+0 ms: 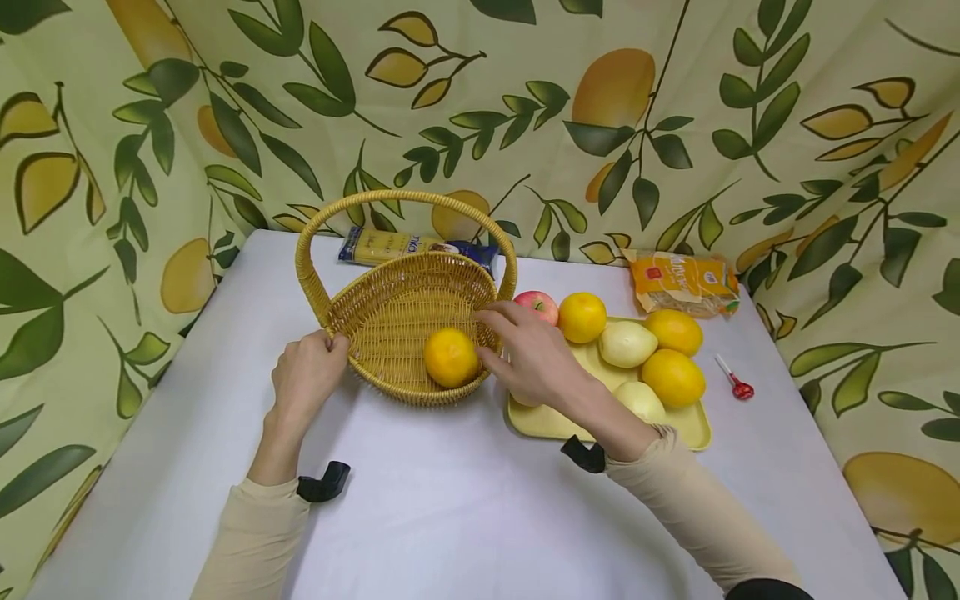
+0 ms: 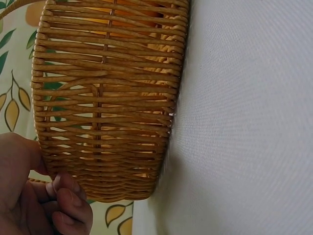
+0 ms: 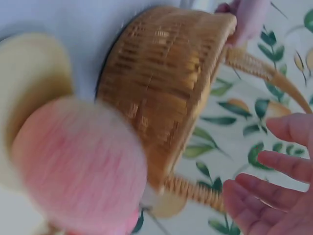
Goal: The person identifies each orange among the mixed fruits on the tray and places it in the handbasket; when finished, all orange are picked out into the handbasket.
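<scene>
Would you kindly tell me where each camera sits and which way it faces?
Head: worn on the head, facing forward and down at the basket and tray; left hand, right hand and sleeves show.
Left wrist: worn there, facing the basket's side; the left hand shows.
Right wrist: worn there, facing the pink fruit and the basket's outside; the right hand shows, with part of the left beyond.
Both wrist views share the basket and left hand.

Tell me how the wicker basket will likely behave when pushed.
The wicker basket would probably be light for its size, given its gapped weave. It should tend to slide rather than tip, as its base looks broad and flat on the table. The round orange lying inside may roll.
</scene>
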